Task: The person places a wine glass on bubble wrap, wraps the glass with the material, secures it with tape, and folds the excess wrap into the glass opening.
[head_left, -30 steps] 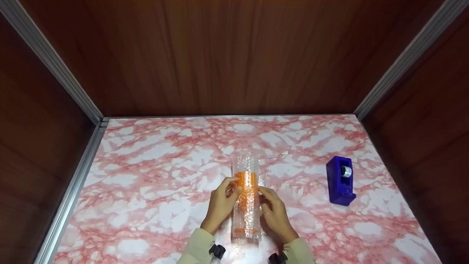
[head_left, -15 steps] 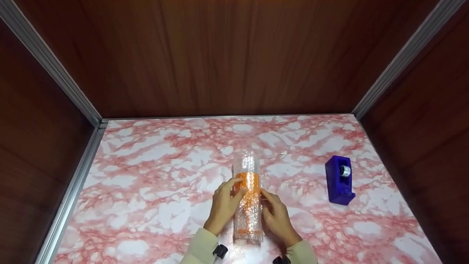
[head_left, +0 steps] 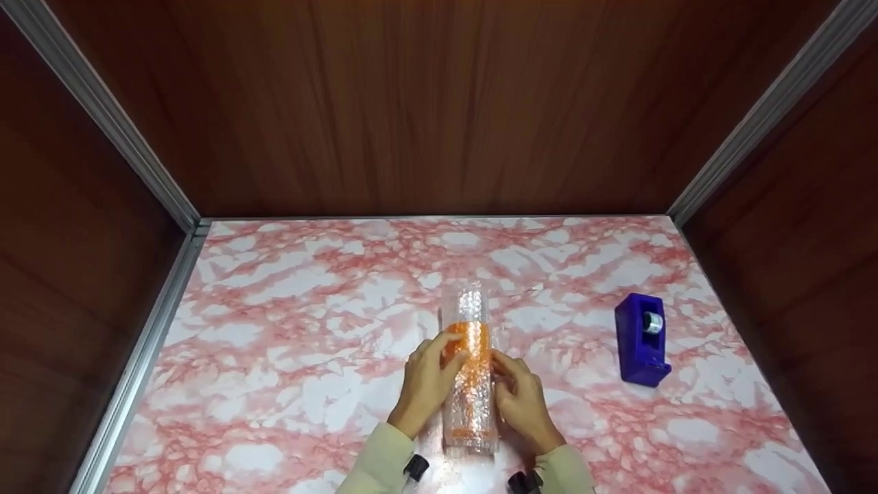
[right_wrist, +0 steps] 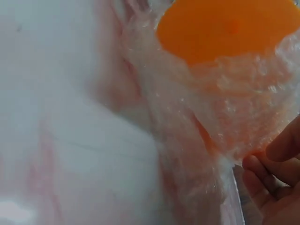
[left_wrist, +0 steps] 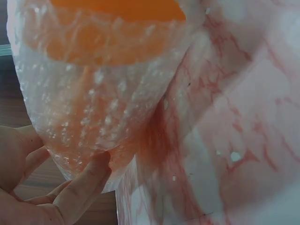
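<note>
"Where's the wrap (head_left: 473, 405)?"

"On the table (head_left: 309, 398), in front of the person, rolled round an orange thing (right_wrist: 225, 33) with its length running away from them."

"And the left hand (head_left: 426, 377)?"

"At the roll's left side, fingers bent over the bubbles: index finger and thumb hold it, both tips lying on top."

"The right hand (head_left: 523, 401)?"

"Opposite, on the right side, its thumb and fingers pinching the wrap near the edge."

"Anything else on there?"

"A purple dispenser (head_left: 638, 353) with tape (head_left: 652, 322) in it, standing to the right, well apart from both hands."
</note>
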`<state>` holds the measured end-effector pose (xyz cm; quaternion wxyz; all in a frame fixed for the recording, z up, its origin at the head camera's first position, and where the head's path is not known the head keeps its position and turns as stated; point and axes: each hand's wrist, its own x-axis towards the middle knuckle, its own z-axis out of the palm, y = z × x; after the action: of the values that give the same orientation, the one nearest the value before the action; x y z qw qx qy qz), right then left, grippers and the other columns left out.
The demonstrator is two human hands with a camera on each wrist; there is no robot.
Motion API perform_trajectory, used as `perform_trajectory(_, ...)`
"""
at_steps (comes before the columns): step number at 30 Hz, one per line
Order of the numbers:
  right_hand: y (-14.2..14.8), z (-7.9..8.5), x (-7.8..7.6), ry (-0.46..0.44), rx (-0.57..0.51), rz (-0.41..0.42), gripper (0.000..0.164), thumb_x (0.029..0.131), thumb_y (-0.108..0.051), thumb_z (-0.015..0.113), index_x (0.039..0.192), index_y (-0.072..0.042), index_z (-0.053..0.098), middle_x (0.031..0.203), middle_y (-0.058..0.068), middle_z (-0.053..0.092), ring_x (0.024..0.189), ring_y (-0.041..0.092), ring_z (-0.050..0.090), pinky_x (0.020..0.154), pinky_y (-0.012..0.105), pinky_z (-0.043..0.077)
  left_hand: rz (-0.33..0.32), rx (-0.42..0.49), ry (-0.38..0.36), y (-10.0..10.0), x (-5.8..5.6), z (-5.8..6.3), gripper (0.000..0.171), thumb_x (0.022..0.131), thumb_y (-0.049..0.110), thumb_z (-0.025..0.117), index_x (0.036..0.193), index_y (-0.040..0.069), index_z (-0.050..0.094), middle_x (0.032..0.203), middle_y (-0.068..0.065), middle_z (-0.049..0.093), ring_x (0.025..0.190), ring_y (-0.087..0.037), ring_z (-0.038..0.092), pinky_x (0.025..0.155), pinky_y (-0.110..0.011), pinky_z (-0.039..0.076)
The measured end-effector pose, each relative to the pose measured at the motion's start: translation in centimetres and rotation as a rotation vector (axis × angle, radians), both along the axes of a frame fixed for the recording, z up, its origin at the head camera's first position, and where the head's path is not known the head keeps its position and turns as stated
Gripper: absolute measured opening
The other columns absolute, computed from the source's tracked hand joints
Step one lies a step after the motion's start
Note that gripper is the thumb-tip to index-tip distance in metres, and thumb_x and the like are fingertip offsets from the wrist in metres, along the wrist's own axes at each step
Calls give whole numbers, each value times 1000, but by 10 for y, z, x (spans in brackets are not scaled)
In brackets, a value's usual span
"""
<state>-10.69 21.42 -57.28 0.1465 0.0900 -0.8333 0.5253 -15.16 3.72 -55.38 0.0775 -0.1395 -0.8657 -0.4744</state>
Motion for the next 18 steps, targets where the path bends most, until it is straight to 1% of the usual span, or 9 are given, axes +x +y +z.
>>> perform_trajectory(2, -4, 12, 1, 3, -1, -5, 50, 78, 29, 51, 127, 19, 55, 108, 29, 64, 100, 42, 66, 84, 47, 56, -5, 0, 0, -1, -2, 1, 28, 93, 28, 72, 120, 19, 70, 81, 6, 56, 72, -12, 53, 62, -29, 46)
perform_trajectory(4, -7, 23, 2, 2, 12, -9, 46, 79, 27, 53, 124, 20, 57, 106, 28, 63, 100, 42, 67, 84, 47, 56, -7, -1, 7, -1, -2, 1, 28, 93, 27, 73, 119, 19, 71, 80, 6, 56, 72, -11, 53, 62, -29, 46)
perform_trajectory(7, -9, 29, 2, 0, 28, -22, 41, 81, 25, 56, 122, 19, 59, 102, 26, 63, 98, 41, 67, 84, 43, 56, -15, 2, 24, 0, -3, 2, 28, 92, 26, 74, 118, 18, 71, 81, 2, 57, 71, -11, 53, 61, -28, 46)
perform_trajectory(10, -9, 31, 1, 5, 18, -25, 39, 83, 24, 58, 121, 18, 60, 101, 25, 62, 96, 40, 68, 84, 39, 57, -25, 7, 30, 0, -4, 4, 29, 92, 27, 74, 118, 18, 71, 82, -3, 59, 70, -12, 53, 60, -28, 46)
perform_trajectory(13, -7, 29, 3, -11, -13, -16, 40, 83, 23, 57, 123, 18, 59, 105, 29, 65, 99, 40, 68, 85, 38, 56, -32, -1, 14, 2, -4, 3, 29, 92, 27, 74, 119, 17, 70, 84, -5, 59, 70, -13, 54, 60, -27, 46)
perform_trajectory(16, -5, 27, 6, -58, -36, -6, 42, 85, 21, 56, 127, 18, 55, 112, 29, 65, 103, 40, 66, 89, 40, 55, -34, -27, 5, 3, -3, 4, 29, 93, 27, 73, 120, 18, 69, 89, -5, 59, 72, -14, 54, 61, -27, 47)
perform_trajectory(18, -4, 24, 8, -92, -55, 10, 43, 88, 19, 55, 131, 17, 52, 116, 30, 65, 107, 40, 65, 91, 41, 54, -32, -52, 17, 4, -3, 5, 29, 93, 28, 72, 120, 18, 69, 93, -6, 60, 73, -15, 56, 62, -29, 49)
